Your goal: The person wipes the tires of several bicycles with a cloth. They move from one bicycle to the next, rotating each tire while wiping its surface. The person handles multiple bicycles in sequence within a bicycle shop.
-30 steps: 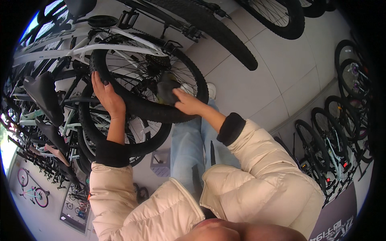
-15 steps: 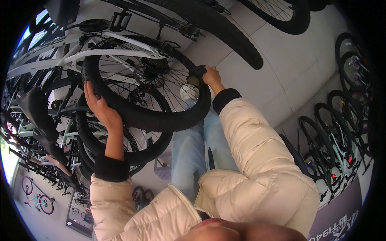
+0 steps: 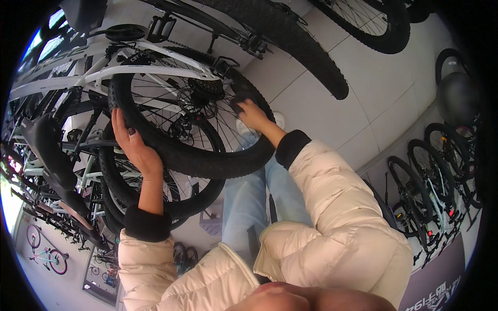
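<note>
A bicycle's rear wheel with a knobbly black tyre stands before me, attached to a white frame. My left hand lies along the tyre's left side, its fingers stretched out and pressed flat on the rubber. Inside the tyre's right side, by the rim and spokes, my right hand is closed on a dark cloth. Part of the cloth is hidden by the fingers. Toward the wheel's middle sits the rear cassette. A second wheel shows just behind and below the first.
Another bicycle's tyre reaches in over the tiled floor at the top. Bicycles stand in a row on the right. A black saddle and more bicycles crowd the left. A blurred dark round shape appears at far right.
My right hand has moved left with the cloth, from the tyre's outer right side to inside the rim. My left hand stays on the tyre. The dark round shape has appeared at far right.
</note>
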The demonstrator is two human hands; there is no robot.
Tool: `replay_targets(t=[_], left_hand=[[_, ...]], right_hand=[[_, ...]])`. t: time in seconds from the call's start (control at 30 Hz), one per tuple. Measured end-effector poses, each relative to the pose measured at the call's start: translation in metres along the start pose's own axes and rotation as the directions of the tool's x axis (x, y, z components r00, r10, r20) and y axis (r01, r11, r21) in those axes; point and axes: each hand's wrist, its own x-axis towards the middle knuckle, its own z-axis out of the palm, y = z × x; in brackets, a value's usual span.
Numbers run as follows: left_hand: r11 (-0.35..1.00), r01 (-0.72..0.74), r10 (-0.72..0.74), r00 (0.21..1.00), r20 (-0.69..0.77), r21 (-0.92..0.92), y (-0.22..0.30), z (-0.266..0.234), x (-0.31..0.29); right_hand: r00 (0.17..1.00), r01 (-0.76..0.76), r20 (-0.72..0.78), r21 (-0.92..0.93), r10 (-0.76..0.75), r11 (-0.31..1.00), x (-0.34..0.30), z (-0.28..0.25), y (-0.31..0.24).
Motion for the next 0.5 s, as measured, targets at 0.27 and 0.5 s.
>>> replay_targets(t=[0.27,0.5], left_hand=[[0.995,-0.021,0.02,1.0,0.009,0.099,0.001,-0.001,0.001],[0.995,-0.013,0.012,1.0,0.007,0.095,0.004,0.0,-0.002]], right_hand=[[0.975,-0.183,0.12,-0.061,0.189,0.981,-0.052,-0.049,0.027],[0.888,0.274,-0.435,0.23,-0.153,0.934,0.056,-0.07,-0.141]])
